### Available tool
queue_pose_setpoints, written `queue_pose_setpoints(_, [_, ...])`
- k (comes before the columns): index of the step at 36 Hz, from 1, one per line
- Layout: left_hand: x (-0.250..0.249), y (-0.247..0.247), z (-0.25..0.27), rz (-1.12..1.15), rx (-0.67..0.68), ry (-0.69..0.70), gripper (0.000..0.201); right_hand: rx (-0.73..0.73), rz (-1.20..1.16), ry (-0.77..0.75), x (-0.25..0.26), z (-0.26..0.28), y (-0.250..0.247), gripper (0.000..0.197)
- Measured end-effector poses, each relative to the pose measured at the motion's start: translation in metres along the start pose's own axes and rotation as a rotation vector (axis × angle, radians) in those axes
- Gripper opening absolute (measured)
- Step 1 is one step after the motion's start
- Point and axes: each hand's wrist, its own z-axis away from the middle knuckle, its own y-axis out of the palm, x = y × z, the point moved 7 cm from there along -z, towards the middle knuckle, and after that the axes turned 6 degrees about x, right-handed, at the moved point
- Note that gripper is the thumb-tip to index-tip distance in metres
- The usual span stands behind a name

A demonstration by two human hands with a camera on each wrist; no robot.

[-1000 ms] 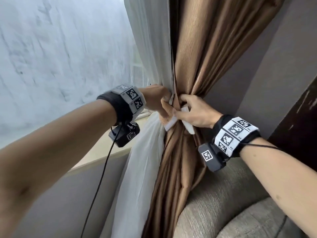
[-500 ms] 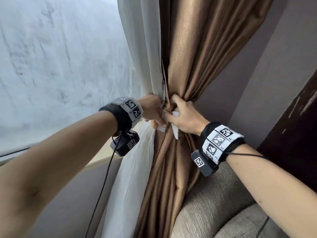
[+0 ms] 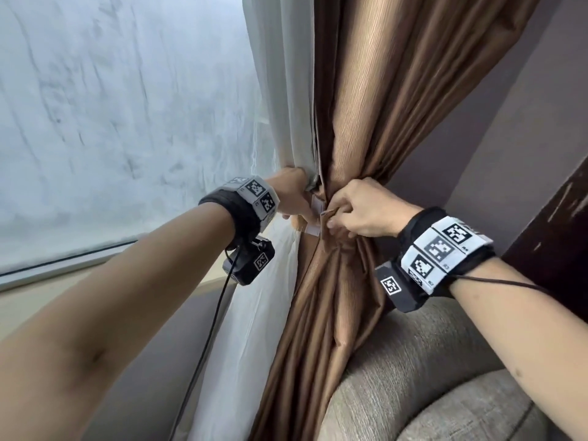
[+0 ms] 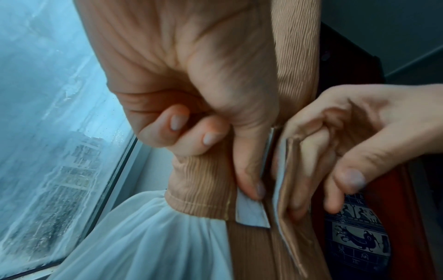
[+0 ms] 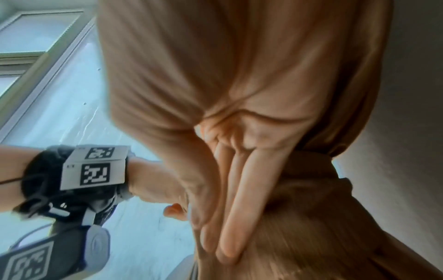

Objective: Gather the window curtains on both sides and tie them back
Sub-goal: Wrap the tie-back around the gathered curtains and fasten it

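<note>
At the centre of the head view: your two hands meet on the pinched waist of the gathered curtains, right of the window.
Brown curtain (image 3: 359, 128): bunched into a tight waist at mid-frame; it fans out above toward the upper right and falls in folds below, down to the lower middle.
White sheer curtain (image 3: 254, 329): hangs just left of the brown one and is gathered into the same waist; in the left wrist view it billows out below the band at lower centre.
Tie-back band (image 4: 203, 181): a ribbed brown strap wrapped round the bundle, with a pale patch at its end (image 4: 251, 214).
Your left hand (image 3: 294, 198): fingers curled round the band and bundle, thumb pressing the band's pale-tipped end against the fabric.
Your right hand (image 3: 366, 208): fingers curled, pinching the other brown end of the band (image 4: 294, 189), which stands just beside the left hand's end; whether the two ends touch is hard to tell, as that spot is blurred.
Window (image 3: 111, 122): fills the upper left, its glass streaked and misty.
Sofa (image 3: 429, 377): grey, woven, at lower right, with the brown folds resting against its arm.
Wall (image 3: 509, 122): plain grey at the right, behind the curtains.
</note>
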Motion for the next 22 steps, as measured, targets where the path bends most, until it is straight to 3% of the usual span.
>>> queue_pose_setpoints(6, [0.003, 0.008, 0.002, 0.111, 0.230, -0.009, 0.028, 0.015, 0.169, 0.040, 0.010, 0.007, -0.006, 0.008])
queue_pose_setpoints(11, [0.002, 0.011, 0.009, 0.168, 0.445, -0.058, 0.047, 0.030, 0.078, 0.039, 0.004, 0.003, -0.003, 0.007])
queue_pose_setpoints(18, [-0.011, 0.012, 0.013, 0.298, 0.511, -0.040, 0.052, -0.035, -0.077, 0.051, -0.005, 0.004, 0.001, 0.010])
queue_pose_setpoints(22, [-0.015, 0.013, 0.009, 0.291, 0.426, -0.080, 0.051, -0.013, -0.139, 0.070, -0.007, 0.007, 0.000, 0.013])
